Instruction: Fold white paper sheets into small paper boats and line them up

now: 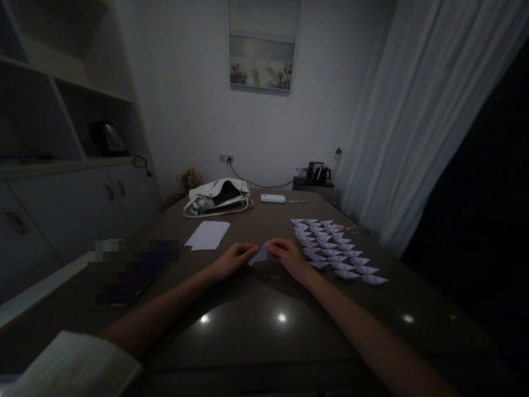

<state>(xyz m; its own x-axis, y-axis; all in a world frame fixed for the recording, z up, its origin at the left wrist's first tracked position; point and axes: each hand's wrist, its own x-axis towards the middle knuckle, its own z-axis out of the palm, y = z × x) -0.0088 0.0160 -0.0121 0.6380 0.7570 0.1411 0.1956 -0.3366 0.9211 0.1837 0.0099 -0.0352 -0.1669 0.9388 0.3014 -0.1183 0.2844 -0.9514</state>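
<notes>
The place looks like a room in a home, perhaps a dining or sitting room: a framed picture [263, 47] hangs on a plain wall [182, 99], a long pale curtain [384, 121] falls at the right, a kettle [112, 139] stands in pale shelving [103, 60] over cupboards [70, 198], and a handbag [212, 187] lies on the glossy table [256, 331].

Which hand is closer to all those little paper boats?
Right. The right hand is beside the paper boats, at their left edge; the left hand is farther left, beyond the folded paper.
</notes>
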